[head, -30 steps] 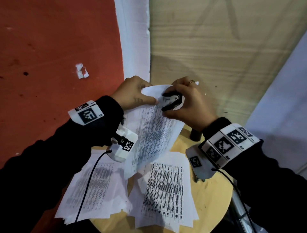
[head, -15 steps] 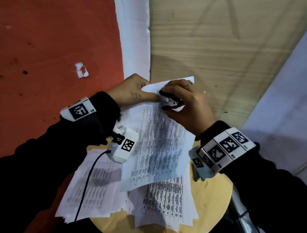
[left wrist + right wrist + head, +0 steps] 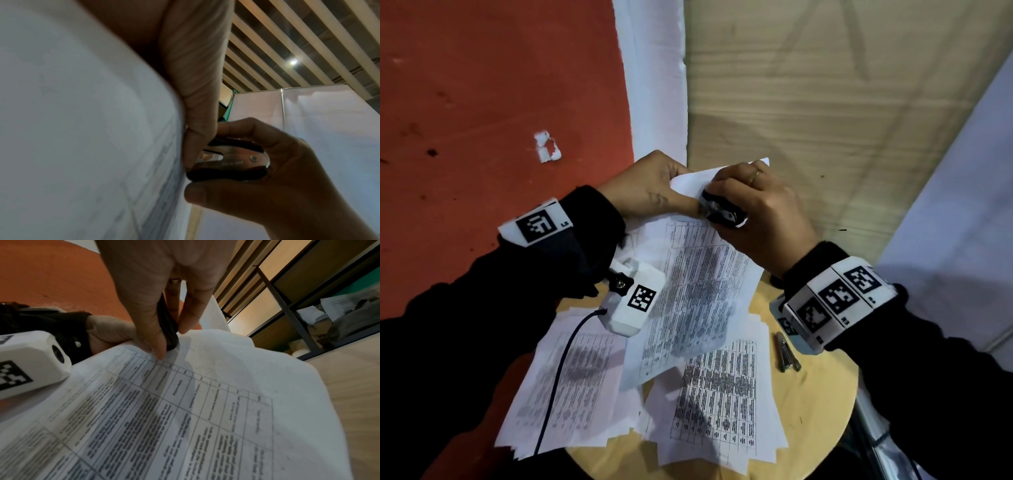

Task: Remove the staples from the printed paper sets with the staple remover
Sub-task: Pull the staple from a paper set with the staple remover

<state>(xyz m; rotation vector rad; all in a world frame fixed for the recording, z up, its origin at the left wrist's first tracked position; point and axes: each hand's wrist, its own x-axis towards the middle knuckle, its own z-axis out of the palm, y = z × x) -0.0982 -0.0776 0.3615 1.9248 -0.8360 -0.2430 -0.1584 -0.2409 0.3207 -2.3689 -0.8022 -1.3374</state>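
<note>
- At nine o'clock in the head view, our left hand (image 3: 650, 192) pinches the top corner of a printed paper set (image 3: 695, 294), thumb on the printed face and fingers behind, lifting it clear of the round wooden table (image 3: 822, 404).
- The raised set hangs toward six o'clock, bowing under its own weight: we judge it light and limp, easily torn at the corner, so the hold belongs right beside the staple, where the sheets are bound and stiffest.
- At the centre, the staple remover (image 3: 722, 210), black grips over bright metal, meets that corner; the staple itself is hidden, and we cannot tell whether the claws have bitten.
- At three o'clock of the tool, our right hand (image 3: 760, 212) clenches it, thumb under one grip and fingers over the other. The left wrist view shows the tool (image 3: 228, 160) squeezed nearly together. It looks small, hard and smooth, so we would press on the broad black pads.
- Lower down, from seven to five o'clock, more printed sheets (image 3: 719, 404) lie fanned on the table.
- At four o'clock, a small metal object (image 3: 786, 353) rests just beside them; we cannot identify it.
</note>
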